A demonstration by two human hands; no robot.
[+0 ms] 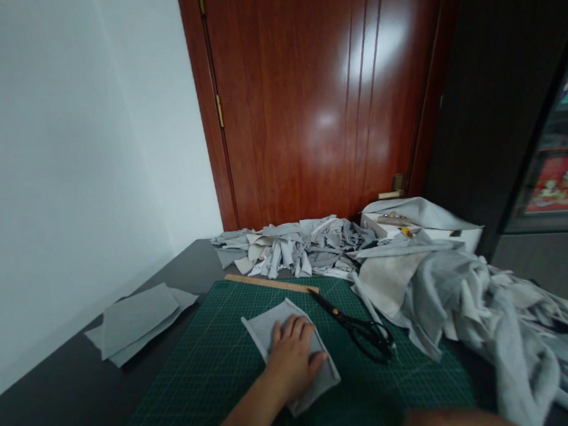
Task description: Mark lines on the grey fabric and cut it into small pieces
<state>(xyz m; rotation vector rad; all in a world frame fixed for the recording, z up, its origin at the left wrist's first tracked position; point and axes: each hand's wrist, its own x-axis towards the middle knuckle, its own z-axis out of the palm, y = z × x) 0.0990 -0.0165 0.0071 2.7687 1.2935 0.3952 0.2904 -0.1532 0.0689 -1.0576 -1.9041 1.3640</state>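
My left hand (294, 359) lies flat on a grey piece of fabric (267, 323), fingers stretched out and pressing it to the green cutting mat (192, 362). The fabric's long edges look folded or rolled over. My right hand (449, 423) is a blur at the bottom edge of the view, its fingers not made out. Black-handled scissors (363, 332) rest on the mat to the right of the fabric, blades pointing to the far left. A wooden ruler (271, 284) lies along the mat's far edge, near the scissors' tip.
Several grey fabric pieces (138, 321) are stacked on the dark table at left. A heap of fabric scraps (297, 245) lines the back. A white box (431, 232) stands at back right, with crumpled grey cloth (447, 298) before it. A wooden door (313, 103) rises behind.
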